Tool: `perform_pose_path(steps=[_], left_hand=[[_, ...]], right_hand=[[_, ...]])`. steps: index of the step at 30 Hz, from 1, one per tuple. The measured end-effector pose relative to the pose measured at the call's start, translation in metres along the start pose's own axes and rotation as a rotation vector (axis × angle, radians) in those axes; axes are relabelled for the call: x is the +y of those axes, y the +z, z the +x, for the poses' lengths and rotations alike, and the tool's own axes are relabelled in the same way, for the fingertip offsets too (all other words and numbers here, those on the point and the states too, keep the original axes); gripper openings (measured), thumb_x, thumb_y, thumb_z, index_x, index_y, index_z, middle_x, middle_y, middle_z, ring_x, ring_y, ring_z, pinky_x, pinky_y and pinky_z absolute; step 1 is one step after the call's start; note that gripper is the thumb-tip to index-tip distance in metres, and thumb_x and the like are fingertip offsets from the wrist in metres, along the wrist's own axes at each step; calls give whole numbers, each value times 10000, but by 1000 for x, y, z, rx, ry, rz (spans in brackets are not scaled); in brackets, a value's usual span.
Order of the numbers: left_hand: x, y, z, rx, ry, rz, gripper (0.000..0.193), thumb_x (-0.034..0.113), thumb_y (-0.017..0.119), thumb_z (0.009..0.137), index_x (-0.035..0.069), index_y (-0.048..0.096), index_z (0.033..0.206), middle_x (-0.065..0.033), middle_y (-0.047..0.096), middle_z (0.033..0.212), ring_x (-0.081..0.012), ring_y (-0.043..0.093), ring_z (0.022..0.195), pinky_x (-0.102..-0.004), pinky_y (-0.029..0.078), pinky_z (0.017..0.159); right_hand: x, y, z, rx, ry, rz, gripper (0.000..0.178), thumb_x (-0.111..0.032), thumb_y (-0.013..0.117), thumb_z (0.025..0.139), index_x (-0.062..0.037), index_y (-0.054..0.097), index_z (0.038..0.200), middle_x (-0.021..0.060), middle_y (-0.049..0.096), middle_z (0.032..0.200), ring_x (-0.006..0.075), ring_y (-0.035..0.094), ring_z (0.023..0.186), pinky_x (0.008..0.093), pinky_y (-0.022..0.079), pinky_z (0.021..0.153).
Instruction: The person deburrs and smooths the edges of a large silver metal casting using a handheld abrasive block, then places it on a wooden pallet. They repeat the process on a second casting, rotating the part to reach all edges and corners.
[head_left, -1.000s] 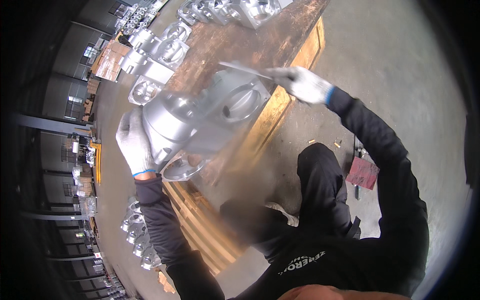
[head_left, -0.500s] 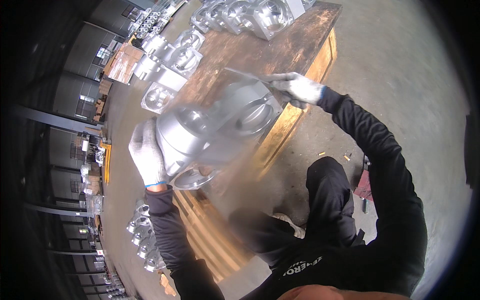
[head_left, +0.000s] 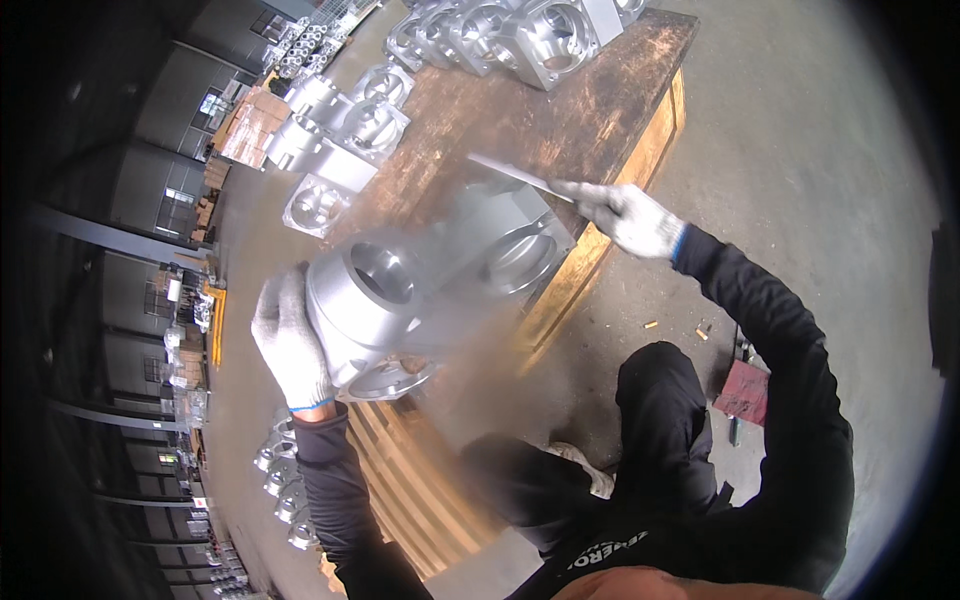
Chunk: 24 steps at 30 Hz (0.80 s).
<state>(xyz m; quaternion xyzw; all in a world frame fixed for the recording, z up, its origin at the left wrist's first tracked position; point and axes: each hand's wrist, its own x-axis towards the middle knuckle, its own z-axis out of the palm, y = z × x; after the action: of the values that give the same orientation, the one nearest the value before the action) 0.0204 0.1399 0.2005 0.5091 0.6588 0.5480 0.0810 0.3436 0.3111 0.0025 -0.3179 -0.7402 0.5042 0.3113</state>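
Observation:
My left hand, in a white knit glove, wraps round the left side of a silver metal casting with round bores. The casting lies tilted at the near end of the wooden table. A second casting, squarer and with a large round opening, sits just right of it; a blurred patch hides where they meet. In my gloved right hand is a thin flat metal file, gripped at one end. Its blade points left and away, over the top of the squarer casting.
Several more castings stand at the table's far end, and others line its left side. The brown wooden tabletop is stained. Below is a slatted wooden pallet. A red object lies on the floor at right.
My right hand has moved right and slightly nearer, drawing the file along with it. My left hand keeps its hold on the casting, and the whole view has shifted slightly.

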Motion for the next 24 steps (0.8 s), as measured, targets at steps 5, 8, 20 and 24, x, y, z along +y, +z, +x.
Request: perform_pose_path(steps=[5, 8, 20, 24], left_hand=[[-2, -4, -1, -43, 31, 70, 228, 119, 609, 990, -52, 734, 1074, -89, 727, 981, -141, 651, 893, -295, 509, 826], [-3, -4, -1, -48, 31, 58, 231, 126, 611, 996, -54, 732, 1077, -90, 728, 985, -143, 651, 892, -295, 511, 830], [-4, -5, 2, -31, 77, 72, 231, 128, 615, 1001, -59, 725, 1081, -91, 733, 995, -140, 650, 898, -293, 513, 834], [-1, -7, -3, -68, 25, 6, 215, 115, 616, 1001, -57, 723, 1073, -86, 735, 999, -137, 648, 902, -287, 510, 832]], right_hand=[[0, 1, 19, -20, -33, 126, 459, -195, 474, 1090, -141, 476, 1547, -39, 571, 677, 52, 437, 411, 205, 418, 413], [8, 3, 26, -34, 174, 293, 484, -265, 525, 1068, -66, 503, 1508, 50, 667, 1132, 112, 612, 896, 293, 532, 774], [47, 24, 58, 95, -235, 85, 472, -101, 472, 1066, -60, 447, 1535, 193, 633, 1405, 229, 606, 1302, 362, 475, 1083], [32, 12, 76, 101, -388, -174, 439, -171, 487, 1082, -135, 503, 1519, 135, 696, 1165, 193, 658, 1039, 321, 519, 907]])
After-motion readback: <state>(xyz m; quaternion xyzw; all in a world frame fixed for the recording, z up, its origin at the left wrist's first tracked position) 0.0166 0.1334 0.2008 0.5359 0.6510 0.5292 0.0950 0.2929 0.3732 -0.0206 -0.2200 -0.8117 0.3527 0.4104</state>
